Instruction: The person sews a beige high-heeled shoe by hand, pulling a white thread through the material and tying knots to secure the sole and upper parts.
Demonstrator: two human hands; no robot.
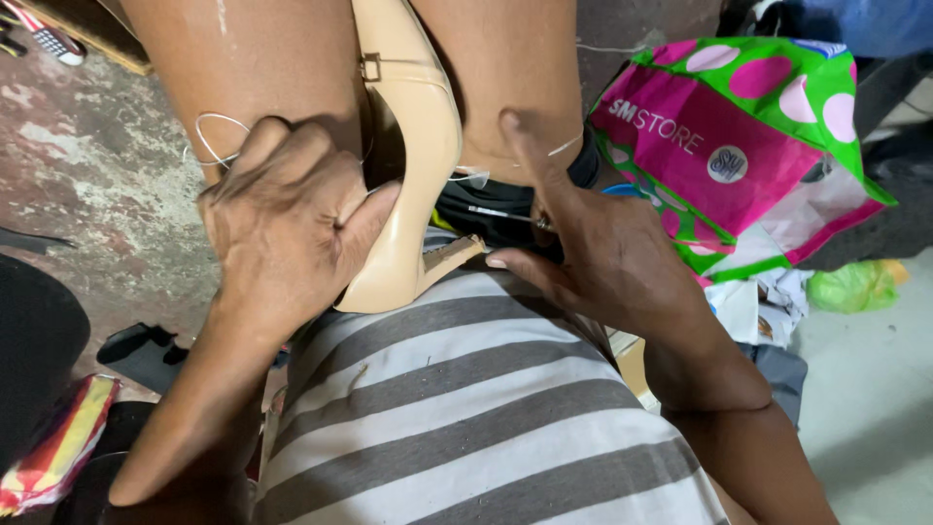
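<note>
Two hands [282,219] [607,258] around beige shoe [413,185]

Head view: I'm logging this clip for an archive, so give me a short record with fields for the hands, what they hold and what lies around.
Left hand: grips the beige high-heeled shoe, which is clamped between the knees
Right hand: holds a thin metal needle tool, pointed at the shoe's rear
Thread: pale loop by the left hand
Shirt: grey and white stripes
Right side: pink and green dotted bag
Floor: worn, stained concrete
</note>
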